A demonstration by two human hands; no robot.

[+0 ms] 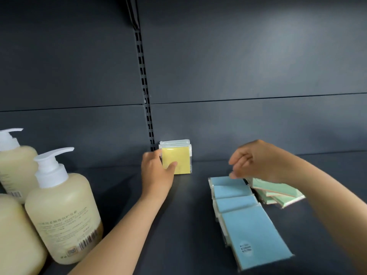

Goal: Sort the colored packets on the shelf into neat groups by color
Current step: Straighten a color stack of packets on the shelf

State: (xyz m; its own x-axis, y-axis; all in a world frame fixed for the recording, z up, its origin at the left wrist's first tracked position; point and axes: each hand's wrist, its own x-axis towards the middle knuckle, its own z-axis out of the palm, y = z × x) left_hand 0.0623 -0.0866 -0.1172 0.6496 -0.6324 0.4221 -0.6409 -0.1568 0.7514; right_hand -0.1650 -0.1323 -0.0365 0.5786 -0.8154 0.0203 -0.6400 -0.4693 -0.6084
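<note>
You've got three pump bottles at the shelf's left end: front one (61,207) label and barcode facing you, one (14,163) behind it toward the back panel (248,66), third (17,235) cut off at the front-left corner. Slotted upright (146,92) splits the panel.

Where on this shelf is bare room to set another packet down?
Bare shelf lies between the left forearm and the blue packets, and right of the yellow packets along the back panel. It is crowded where the green packets touch the blue ones, and by the bottles.
</note>
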